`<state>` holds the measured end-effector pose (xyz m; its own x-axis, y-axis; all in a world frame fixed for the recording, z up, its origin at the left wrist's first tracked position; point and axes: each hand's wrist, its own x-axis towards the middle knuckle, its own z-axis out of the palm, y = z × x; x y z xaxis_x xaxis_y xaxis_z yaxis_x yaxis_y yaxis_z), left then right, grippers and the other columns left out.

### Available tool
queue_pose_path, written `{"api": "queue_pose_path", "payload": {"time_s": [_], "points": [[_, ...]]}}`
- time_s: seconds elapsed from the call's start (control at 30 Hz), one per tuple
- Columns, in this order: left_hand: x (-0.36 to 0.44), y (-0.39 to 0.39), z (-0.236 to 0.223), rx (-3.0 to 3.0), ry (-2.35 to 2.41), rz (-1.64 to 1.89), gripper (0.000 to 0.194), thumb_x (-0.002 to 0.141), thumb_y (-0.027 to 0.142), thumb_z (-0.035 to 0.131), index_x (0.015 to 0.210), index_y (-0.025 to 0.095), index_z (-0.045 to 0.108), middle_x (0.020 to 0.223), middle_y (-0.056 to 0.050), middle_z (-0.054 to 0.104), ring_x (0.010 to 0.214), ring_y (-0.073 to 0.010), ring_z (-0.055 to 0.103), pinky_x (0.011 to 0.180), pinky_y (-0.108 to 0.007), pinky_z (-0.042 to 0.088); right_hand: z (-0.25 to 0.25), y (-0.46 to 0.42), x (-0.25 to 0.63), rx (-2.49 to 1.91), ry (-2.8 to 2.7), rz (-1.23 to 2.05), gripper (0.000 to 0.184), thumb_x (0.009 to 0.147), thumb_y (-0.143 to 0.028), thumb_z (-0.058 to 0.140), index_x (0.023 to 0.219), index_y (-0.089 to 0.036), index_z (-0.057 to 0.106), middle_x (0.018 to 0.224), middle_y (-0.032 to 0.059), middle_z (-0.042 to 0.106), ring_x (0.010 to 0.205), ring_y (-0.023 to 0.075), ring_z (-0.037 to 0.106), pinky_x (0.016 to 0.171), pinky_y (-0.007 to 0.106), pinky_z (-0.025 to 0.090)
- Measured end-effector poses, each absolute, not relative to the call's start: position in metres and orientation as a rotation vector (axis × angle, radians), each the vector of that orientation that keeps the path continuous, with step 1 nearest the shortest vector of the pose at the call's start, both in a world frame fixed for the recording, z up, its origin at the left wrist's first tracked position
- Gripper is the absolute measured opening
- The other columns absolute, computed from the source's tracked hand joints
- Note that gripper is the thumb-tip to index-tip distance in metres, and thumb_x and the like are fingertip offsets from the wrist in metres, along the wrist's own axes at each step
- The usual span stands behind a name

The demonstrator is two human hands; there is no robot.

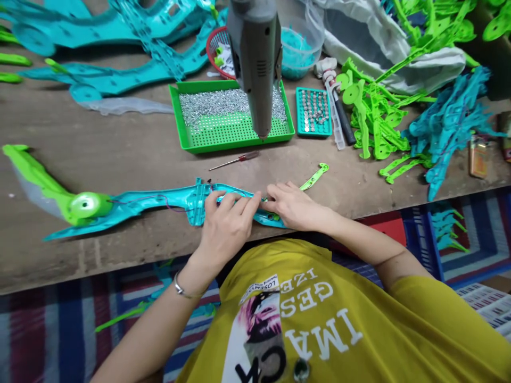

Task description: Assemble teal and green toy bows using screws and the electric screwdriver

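A long turquoise plastic toy shell (159,199) lies along the front of the table, with a thin dark wire running over it. A bright green arm with a round hub (87,206) sits at its left end. My left hand (228,221) is curled over the right part of the shell, fingers gripping it. My right hand (294,206) is closed just beside it, fingertips pinched together on the shell; what is between them is hidden. A small green plastic strip (315,177) sticks out beyond my right hand.
An electric screwdriver (259,69) hangs over a green tray (207,144) of screws. A red-handled screwdriver (235,160) lies before it. A teal tray (313,134) holds small round metal parts. Green parts (379,127) and turquoise parts (443,122) are heaped at right.
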<state>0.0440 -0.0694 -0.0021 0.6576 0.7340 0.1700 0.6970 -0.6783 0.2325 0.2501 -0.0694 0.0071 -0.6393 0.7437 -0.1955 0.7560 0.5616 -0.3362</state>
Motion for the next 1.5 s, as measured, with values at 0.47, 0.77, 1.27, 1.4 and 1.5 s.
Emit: {"api": "queue_pose_path", "payload": {"time_s": [0.47,0.77,1.27,1.4,1.5], "points": [[0.040,-0.072,-0.022,2.576,1.273,0.466,0.057,0.099,0.032,0.050,0.155,0.022,0.043,0.111,-0.011,0.076,0.111,-0.0314,0.064,0.109,-0.054,0.036,-0.019,0.001,0.401,2.648,2.039,0.178,0.039,0.092,-0.030,0.048,0.126,-0.013,0.059,0.116,0.0211,0.060,0.117,0.0397,0.050,0.098,0.064,0.037],[0.036,-0.071,-0.020,2.439,1.295,0.597,0.058,0.101,0.034,0.048,0.155,0.020,0.036,0.115,-0.010,0.075,0.111,-0.0262,0.067,0.115,-0.051,0.037,-0.017,-0.031,0.393,2.674,1.930,0.183,0.039,0.089,-0.031,0.049,0.123,-0.014,0.058,0.116,0.0214,0.058,0.107,0.0358,0.057,0.090,0.057,0.043],[0.042,-0.080,0.003,2.304,1.327,1.130,0.053,0.098,0.016,0.052,0.149,0.028,0.043,0.110,-0.007,0.074,0.101,-0.0250,0.069,0.090,-0.045,0.055,-0.003,-0.066,0.410,2.914,1.824,-0.310,0.045,0.078,-0.036,0.063,0.118,-0.015,0.064,0.099,0.0117,0.073,0.089,0.0283,0.069,0.090,0.048,0.054],[0.058,-0.091,-0.005,2.321,1.073,1.221,0.056,0.092,0.007,0.060,0.144,0.019,0.047,0.108,-0.008,0.075,0.095,-0.0208,0.070,0.085,-0.036,0.056,-0.002,-0.065,0.418,2.919,1.702,-0.375,0.060,0.063,-0.027,0.070,0.120,-0.013,0.061,0.098,0.0108,0.073,0.093,0.0308,0.068,0.092,0.048,0.053],[0.053,-0.096,-0.013,2.299,1.120,1.196,0.054,0.090,0.006,0.062,0.142,0.017,0.050,0.108,-0.009,0.075,0.095,-0.0200,0.070,0.087,-0.035,0.056,0.000,-0.071,0.427,2.907,1.589,-0.500,0.059,0.060,-0.026,0.073,0.117,-0.014,0.060,0.088,0.0057,0.069,0.088,0.0282,0.067,0.089,0.045,0.054]]}}
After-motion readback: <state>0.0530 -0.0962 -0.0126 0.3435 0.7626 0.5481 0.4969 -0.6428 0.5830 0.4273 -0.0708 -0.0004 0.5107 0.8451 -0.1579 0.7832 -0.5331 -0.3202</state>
